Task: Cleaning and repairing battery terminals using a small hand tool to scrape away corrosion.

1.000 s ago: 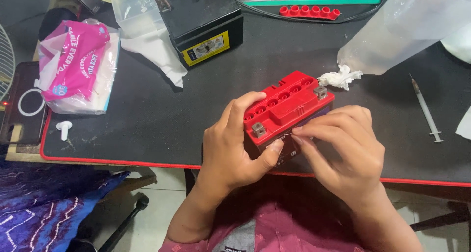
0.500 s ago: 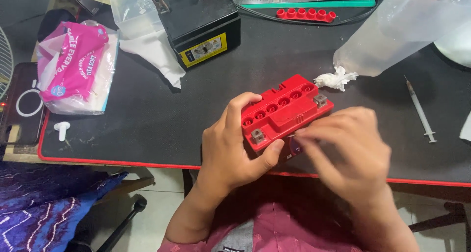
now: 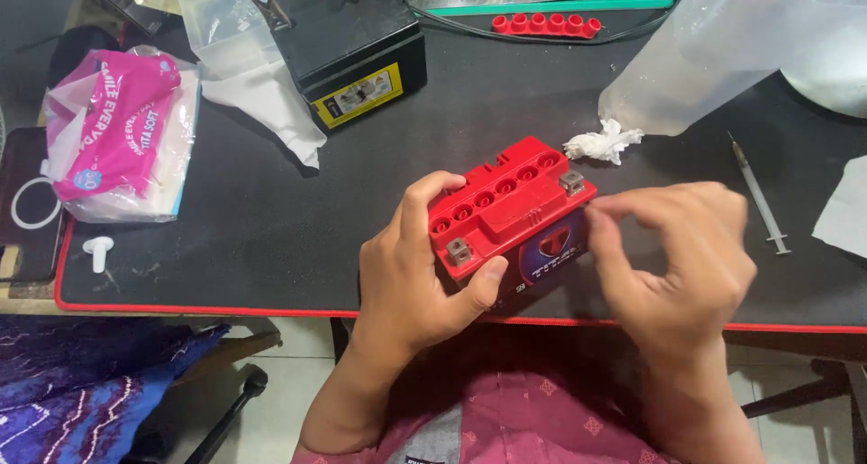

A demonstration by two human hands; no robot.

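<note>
- Red-topped small battery (image 3: 510, 213) sits at the near edge of the black desk mat (image 3: 271, 220), tilted, its row of six open filler holes facing up.
- Left hand (image 3: 411, 279) grasps the battery: fingers over the top left corner, thumb pressed on the near side below a metal terminal.
- Right hand (image 3: 677, 256) is just beside the battery's right end, fingers curled and pinched together near the right terminal; cannot tell whether they hold anything.
- Crumpled white tissue (image 3: 603, 143) lies just behind the battery.
- Syringe (image 3: 759, 202) lies to the right.
- Black battery (image 3: 352, 44) stands further back.
- Pink tissue pack (image 3: 122, 134) lies far left.
- Red cap strip (image 3: 546, 24) rests near the far edge.
</note>
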